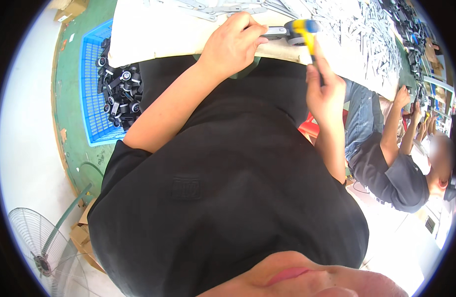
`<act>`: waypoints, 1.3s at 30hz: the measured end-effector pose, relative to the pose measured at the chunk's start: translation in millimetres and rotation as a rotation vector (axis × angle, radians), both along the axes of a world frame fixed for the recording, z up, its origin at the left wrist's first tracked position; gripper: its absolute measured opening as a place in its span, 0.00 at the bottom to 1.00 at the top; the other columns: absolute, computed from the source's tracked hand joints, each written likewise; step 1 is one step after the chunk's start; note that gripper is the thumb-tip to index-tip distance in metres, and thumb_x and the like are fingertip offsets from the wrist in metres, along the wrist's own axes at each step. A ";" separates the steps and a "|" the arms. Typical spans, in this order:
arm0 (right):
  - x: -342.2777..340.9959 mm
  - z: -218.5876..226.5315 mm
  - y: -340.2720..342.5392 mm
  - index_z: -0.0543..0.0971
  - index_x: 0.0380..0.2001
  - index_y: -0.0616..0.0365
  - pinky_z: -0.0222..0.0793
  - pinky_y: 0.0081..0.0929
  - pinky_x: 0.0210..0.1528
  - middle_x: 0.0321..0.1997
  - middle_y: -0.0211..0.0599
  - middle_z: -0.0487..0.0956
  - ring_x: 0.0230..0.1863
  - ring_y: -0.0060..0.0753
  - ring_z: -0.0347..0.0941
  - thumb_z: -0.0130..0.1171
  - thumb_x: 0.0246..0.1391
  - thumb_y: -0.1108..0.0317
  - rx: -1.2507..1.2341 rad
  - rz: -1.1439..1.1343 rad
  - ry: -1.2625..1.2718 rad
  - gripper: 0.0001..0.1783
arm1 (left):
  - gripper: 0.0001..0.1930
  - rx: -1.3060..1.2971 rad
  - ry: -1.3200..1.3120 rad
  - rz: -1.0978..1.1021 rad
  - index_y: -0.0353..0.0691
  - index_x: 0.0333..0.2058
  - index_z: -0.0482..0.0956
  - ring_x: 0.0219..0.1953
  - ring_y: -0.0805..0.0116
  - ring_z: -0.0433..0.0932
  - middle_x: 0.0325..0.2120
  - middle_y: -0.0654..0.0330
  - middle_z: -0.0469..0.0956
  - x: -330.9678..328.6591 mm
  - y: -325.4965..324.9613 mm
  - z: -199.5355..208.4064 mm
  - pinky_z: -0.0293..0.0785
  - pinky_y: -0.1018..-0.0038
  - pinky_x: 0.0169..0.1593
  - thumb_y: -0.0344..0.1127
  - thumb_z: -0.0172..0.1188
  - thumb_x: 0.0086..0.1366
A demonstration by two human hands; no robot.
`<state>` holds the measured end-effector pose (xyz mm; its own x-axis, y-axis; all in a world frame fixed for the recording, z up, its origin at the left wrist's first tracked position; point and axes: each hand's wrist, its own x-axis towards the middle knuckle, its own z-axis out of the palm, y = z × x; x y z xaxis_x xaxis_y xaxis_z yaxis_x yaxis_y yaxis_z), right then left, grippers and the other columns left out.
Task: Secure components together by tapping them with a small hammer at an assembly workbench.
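Observation:
My left hand [231, 43] pinches a grey and black bar-shaped part [275, 33] at the near edge of the pale work table [163, 37]. A dark wheel [296, 40] sits at the bar's right end, partly behind the hammer. In my right hand [327, 91] is a small hammer [308, 43] with a yellow head and shaft, a blue face and a dark grip. Its head is slightly blurred and appears over the wheel; whether they touch I cannot tell.
Several flat metal strips [233, 9] lie along the table's far side, with a large heap of metal pieces [359, 39] to the right. A blue basket [84, 89] of wheeled parts stands left. A fan [40, 247] is lower left; a co-worker [401, 168] sits right.

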<state>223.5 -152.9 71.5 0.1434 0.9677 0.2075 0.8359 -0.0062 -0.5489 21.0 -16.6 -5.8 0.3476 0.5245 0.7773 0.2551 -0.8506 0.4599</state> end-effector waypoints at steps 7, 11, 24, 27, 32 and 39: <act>8.8 -13.7 18.0 0.72 0.71 0.50 0.73 0.36 0.51 0.33 0.50 0.83 0.36 0.51 0.80 0.58 0.62 0.79 0.185 0.106 -0.209 0.33 | 0.18 -0.168 0.046 -0.019 0.39 0.45 0.81 0.37 0.56 0.81 0.33 0.58 0.78 5.2 0.0 1.0 0.80 0.63 0.41 0.32 0.75 0.57; 15.1 -9.6 15.0 0.69 0.73 0.54 0.70 0.18 0.33 0.30 0.29 0.81 0.26 0.17 0.70 0.52 0.71 0.76 0.357 0.060 0.170 0.28 | 0.29 -0.396 -0.060 -0.025 0.41 0.54 0.72 0.39 0.54 0.83 0.35 0.55 0.81 16.2 3.5 0.3 0.81 0.63 0.45 0.36 0.78 0.57; 29.6 -26.5 50.5 0.66 0.73 0.57 0.57 0.14 0.23 0.28 0.25 0.74 0.23 0.13 0.62 0.53 0.74 0.69 0.217 0.112 0.850 0.27 | 0.19 -0.096 0.126 0.010 0.42 0.49 0.81 0.35 0.55 0.83 0.33 0.57 0.82 7.0 17.3 -4.6 0.81 0.64 0.38 0.38 0.74 0.60; 73.3 -57.9 67.8 0.64 0.73 0.59 0.55 0.16 0.20 0.25 0.24 0.68 0.18 0.13 0.57 0.47 0.76 0.67 0.138 0.015 0.983 0.26 | 0.11 -0.043 0.286 0.058 0.40 0.39 0.86 0.29 0.58 0.83 0.32 0.59 0.82 7.0 -1.2 20.4 0.80 0.66 0.32 0.37 0.74 0.60; 83.4 -58.5 66.7 0.69 0.63 0.59 0.53 0.20 0.17 0.24 0.29 0.65 0.16 0.19 0.56 0.47 0.74 0.63 0.238 -0.039 1.428 0.20 | 0.09 -1.199 -0.230 -0.079 0.33 0.33 0.85 0.16 0.79 0.71 0.20 0.63 0.79 6.9 1.2 39.9 0.67 0.77 0.19 0.34 0.72 0.65; 65.9 -55.1 57.6 0.69 0.64 0.60 0.54 0.20 0.18 0.24 0.29 0.66 0.17 0.18 0.56 0.46 0.75 0.67 0.161 0.105 1.355 0.19 | 0.17 -1.541 -0.837 -0.435 0.30 0.47 0.79 0.26 0.68 0.77 0.34 0.55 0.80 40.3 79.3 74.6 0.77 0.75 0.29 0.40 0.65 0.73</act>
